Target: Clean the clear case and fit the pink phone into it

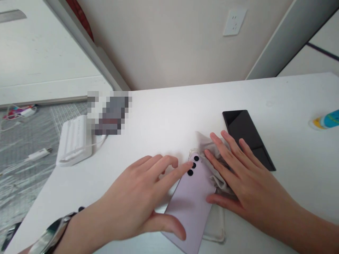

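Observation:
A pale lilac phone [192,201] lies back up on the white desk, its three black camera lenses toward the far end. My left hand [143,190] is over it, index fingertip at the lenses, thumb stretched over the lower back, the other fingers bent. My right hand [246,176] is spread flat with fingers apart on a crumpled greyish cloth [218,181], which lies against the phone's right edge. Partly under the phone, a clear phone case [215,224] shows at the lower right. A black phone [245,128] lies beyond my right hand, which hides part of it.
At the left stands a white power bank [75,141] with a cable, beside a pixelated dark object [112,114]. A blue and yellow bottle [328,120] lies at the right edge. The desk [164,120] meets the wall with a socket [235,22]. Cables lie lower left.

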